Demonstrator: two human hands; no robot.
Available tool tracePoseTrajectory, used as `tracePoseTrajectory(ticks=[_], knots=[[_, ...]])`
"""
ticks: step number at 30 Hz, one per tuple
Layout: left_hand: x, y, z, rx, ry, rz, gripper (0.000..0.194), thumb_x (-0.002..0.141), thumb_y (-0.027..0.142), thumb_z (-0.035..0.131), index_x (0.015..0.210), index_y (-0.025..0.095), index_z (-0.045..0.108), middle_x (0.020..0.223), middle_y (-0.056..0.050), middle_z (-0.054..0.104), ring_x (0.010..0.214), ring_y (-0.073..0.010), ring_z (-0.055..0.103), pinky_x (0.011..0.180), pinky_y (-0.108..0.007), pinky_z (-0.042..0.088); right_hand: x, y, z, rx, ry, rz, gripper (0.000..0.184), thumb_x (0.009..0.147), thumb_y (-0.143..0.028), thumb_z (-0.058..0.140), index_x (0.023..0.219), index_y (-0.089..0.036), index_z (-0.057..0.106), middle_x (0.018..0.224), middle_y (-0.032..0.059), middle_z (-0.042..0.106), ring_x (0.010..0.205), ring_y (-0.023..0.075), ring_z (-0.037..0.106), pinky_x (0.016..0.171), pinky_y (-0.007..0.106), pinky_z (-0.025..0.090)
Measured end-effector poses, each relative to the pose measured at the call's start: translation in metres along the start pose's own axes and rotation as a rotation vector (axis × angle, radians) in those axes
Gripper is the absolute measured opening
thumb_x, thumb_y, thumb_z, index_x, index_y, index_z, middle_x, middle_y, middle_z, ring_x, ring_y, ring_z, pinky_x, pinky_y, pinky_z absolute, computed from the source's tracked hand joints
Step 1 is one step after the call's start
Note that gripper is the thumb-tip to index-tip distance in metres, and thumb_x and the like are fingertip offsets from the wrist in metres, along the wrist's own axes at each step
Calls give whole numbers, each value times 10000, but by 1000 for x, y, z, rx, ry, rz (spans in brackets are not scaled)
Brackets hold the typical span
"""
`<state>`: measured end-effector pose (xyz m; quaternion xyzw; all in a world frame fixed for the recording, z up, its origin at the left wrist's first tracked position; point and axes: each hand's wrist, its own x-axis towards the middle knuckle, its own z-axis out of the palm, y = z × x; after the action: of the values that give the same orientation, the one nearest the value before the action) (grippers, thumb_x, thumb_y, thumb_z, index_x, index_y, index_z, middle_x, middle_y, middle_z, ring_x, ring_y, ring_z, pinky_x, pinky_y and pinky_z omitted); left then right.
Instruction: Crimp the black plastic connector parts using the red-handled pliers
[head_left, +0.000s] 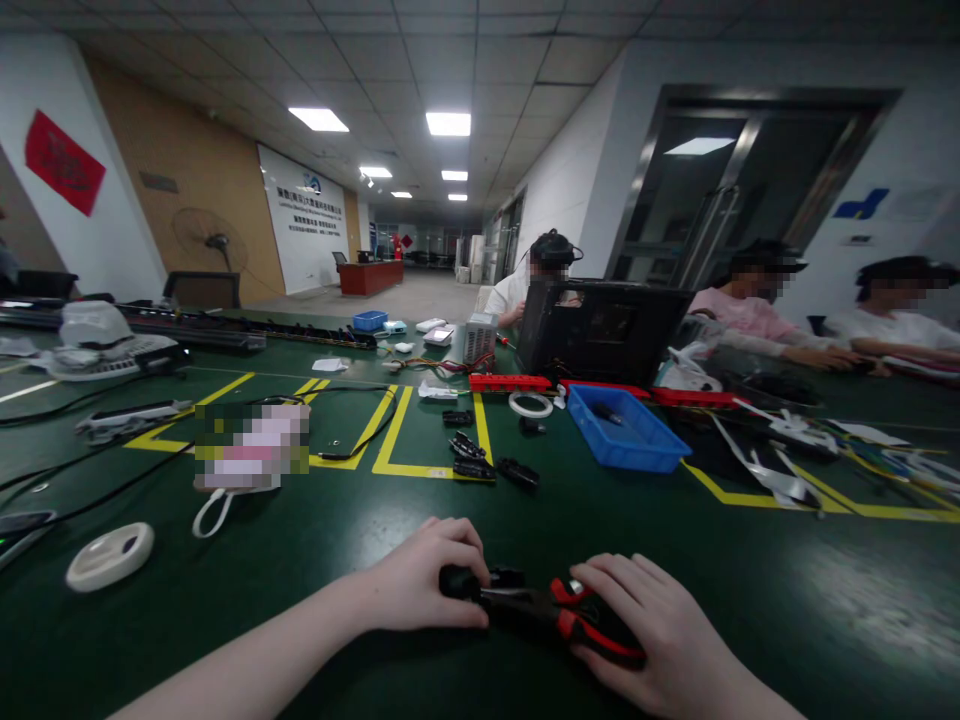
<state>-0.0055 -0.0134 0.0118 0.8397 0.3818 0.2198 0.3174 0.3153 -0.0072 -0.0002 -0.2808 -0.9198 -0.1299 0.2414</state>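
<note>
Near the front of the table, my left hand (431, 580) is closed around a small dark part (459, 582), whose kind I cannot make out. My right hand (652, 620) grips pliers (600, 640) with red and black handles, which lie spread apart. The metal jaws point left, towards the dark part, close to my left fingertips. Whether the jaws touch that part I cannot tell. Beyond my hands, several small black pieces (471, 455) lie in and beside a yellow-taped area.
A blue tray (630, 455) holds a dark item. Behind it stand a black computer case (592, 330) and red power strips (510, 383). On the left are a pixelated phone-like object (255, 450), a cream oval object (111, 557) and black cables. Several people sit across the table.
</note>
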Motion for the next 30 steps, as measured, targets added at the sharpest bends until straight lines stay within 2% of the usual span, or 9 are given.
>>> tracePoseTrajectory(ticks=[6,11,15,19,26,30], knots=[[1,-2,2,12,6,11,261,773,358,828,983,255,713,1112,-15,606,1046,-238,571,928,-376,391,-2,7,-1,9,-28,18,547,749,-392,737,1243,-210,586,1099,91,722,958,246,695,868,381,525],[2,-3,4,20,22,16,257,762,341,838,965,250,709,1098,-6,609,1035,-227,578,957,-388,371,-3,6,0,5,-30,0,532,780,-414,713,1249,-201,582,1098,106,722,949,246,698,846,370,533],[2,-1,4,28,25,12,250,763,326,834,962,244,707,1088,-10,615,1024,-230,584,947,-387,376,-4,5,0,-27,37,-27,534,808,-418,687,1273,-183,568,1115,121,712,968,253,691,855,383,531],[1,1,3,34,13,12,234,779,320,821,967,246,704,1084,-10,619,1025,-232,582,926,-379,385,0,1,-3,-50,96,-29,542,823,-404,672,1293,-162,552,1124,137,703,976,264,683,867,402,531],[1,-2,4,28,11,24,219,783,305,819,959,241,704,1106,-14,618,1046,-230,576,939,-369,392,9,-11,-5,17,101,6,500,790,-357,684,1233,-151,576,1068,135,711,916,249,683,801,381,537],[0,-4,5,23,12,26,222,791,315,811,972,246,702,1098,-10,618,1046,-226,573,946,-359,397,9,-12,-4,52,73,30,462,785,-356,689,1197,-170,592,1045,115,720,909,243,680,832,396,513]])
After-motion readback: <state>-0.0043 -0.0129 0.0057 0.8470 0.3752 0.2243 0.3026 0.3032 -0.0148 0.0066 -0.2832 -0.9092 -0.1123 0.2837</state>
